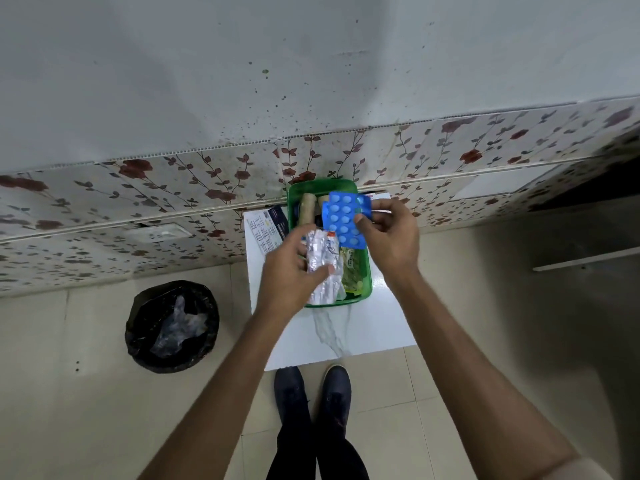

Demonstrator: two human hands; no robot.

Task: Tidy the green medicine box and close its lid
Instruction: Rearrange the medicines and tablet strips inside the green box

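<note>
The green medicine box (364, 285) stands open on a small white table (377, 327), with tubes and packets inside. Over it, my right hand (389, 237) pinches a blue blister strip of pills (344, 219) at its right edge. My left hand (289, 271) grips a crumpled silver foil strip (323, 268) above the box's near left corner. A yellow-green packet (351, 268) lies in the box beneath the two strips. I cannot see the lid.
A printed medicine carton (268, 230) lies on the table left of the box. A black-lined bin (172, 325) with clear plastic in it stands on the floor to the left. The floral-tiled wall runs just behind the table. My shoes (313, 389) are at its near edge.
</note>
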